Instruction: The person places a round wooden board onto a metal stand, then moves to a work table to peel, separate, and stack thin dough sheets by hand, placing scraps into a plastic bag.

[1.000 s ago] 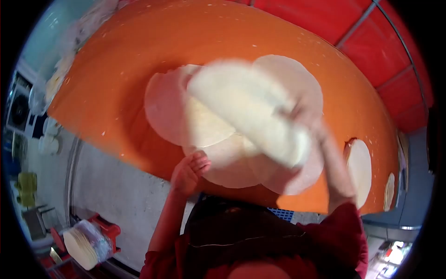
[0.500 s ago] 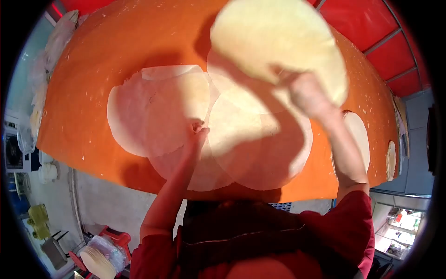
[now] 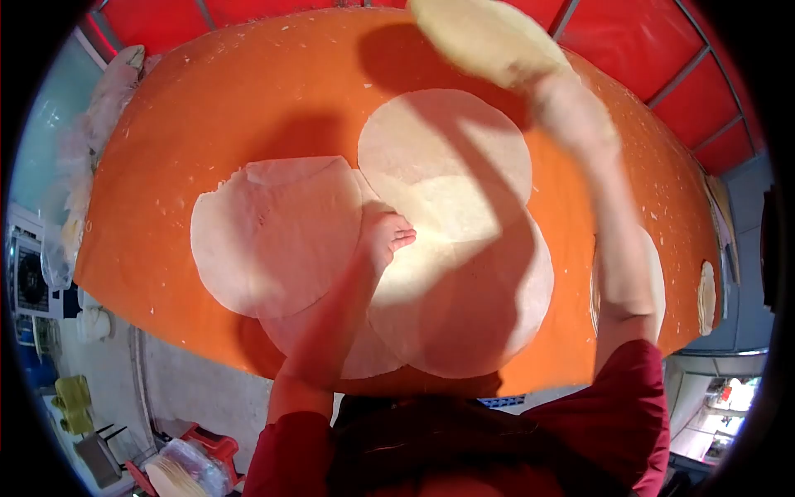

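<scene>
A large round sheet of flatbread, pale yellow and lifted off the table, hangs at the top centre, partly cut off by the picture edge. My right hand, blurred by motion, is closed on its near edge. Below it lie several thin, pale round sheets that overlap: an upper sheet, a lower right sheet and a left sheet with a folded top edge. Over the place where these meet is my left hand, its fingers bent and together, with nothing visible in them. Whether it touches a sheet I cannot tell.
All this lies on an orange table dusted with white flecks. Two stacks of round sheets stand at the right: a near stack and a small stack. Plastic bags line the left edge. A red stool stands below.
My right hand has swung the flatbread sheet up and away, uncovering the upper sheet. My left hand has moved right across the overlapping sheets. The view has shifted slightly.
</scene>
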`<state>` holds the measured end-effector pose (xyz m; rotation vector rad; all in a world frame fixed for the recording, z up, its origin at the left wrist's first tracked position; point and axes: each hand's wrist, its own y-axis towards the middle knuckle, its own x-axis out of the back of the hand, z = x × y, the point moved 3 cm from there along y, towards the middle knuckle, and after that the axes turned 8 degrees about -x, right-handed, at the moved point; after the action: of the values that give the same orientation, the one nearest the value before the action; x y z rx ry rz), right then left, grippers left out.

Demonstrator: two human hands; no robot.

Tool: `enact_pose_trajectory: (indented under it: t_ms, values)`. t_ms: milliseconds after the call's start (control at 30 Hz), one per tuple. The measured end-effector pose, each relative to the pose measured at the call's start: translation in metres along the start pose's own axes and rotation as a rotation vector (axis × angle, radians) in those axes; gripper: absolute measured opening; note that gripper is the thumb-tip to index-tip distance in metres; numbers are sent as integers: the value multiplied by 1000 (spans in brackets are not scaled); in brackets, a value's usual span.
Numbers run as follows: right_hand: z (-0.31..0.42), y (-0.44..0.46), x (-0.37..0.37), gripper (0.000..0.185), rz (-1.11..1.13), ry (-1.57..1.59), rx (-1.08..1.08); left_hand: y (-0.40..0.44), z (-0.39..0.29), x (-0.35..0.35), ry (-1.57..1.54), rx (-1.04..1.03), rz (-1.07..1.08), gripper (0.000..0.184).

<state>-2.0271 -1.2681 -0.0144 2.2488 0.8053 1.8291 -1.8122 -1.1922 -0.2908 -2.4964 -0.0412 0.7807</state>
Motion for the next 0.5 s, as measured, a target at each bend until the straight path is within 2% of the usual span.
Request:
enact_pose_trajectory:
  t_ms: [33,100,133,167,200,233,300,400,500]
  values:
    - [25,-16,-27,19,19,129,48,8,7,7,69,-44,64,14]
    - [81,-55,-86,18,179,313,86,16,17,12,-72,-104,25,17]
    - [102,-72,-129,24,346,224,47,14,17,12,-135,-118,36,19]
    - [120,-93,-144,13,273,178,182,12,16,12,-197,-129,44,20]
    - [134,-117,-171,13,51,181,241,9,12,9,-172,-149,117,28]
    - [141,-126,-179,19,-16,228,183,3,6,4,-199,-164,141,28]
    - [138,-122,-160,31,2,441,35,-11,-3,-10,-265,-188,190,28]
    - [139,-129,-161,42,24,521,33,-20,-17,-32,-221,-257,308,50]
    - [133,-136,-154,50,6,682,-103,-17,-26,-39,-158,-324,463,64]
